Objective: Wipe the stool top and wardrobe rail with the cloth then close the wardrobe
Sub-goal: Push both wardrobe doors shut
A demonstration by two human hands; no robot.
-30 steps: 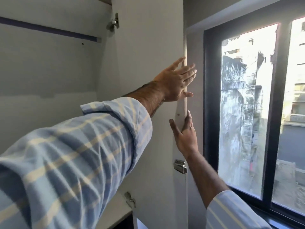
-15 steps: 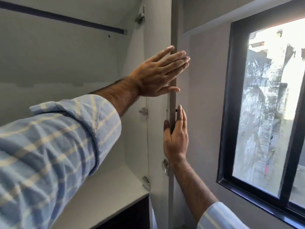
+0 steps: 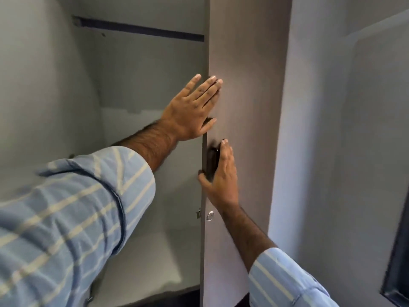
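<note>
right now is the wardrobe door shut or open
Open: the door stands ajar, the rail inside visible, both hands flat on it.

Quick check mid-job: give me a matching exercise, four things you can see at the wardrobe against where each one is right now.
Things:
1. left hand
2. right hand
3. dark hanging rail
4. round silver lock

Places:
A. across the top of the wardrobe's inside
B. on the grey-brown wardrobe door, below the handle
C. flat against the door's upper edge, fingers spread
D. over the dark door handle

Pairs: 1-C, 2-D, 3-A, 4-B
</note>
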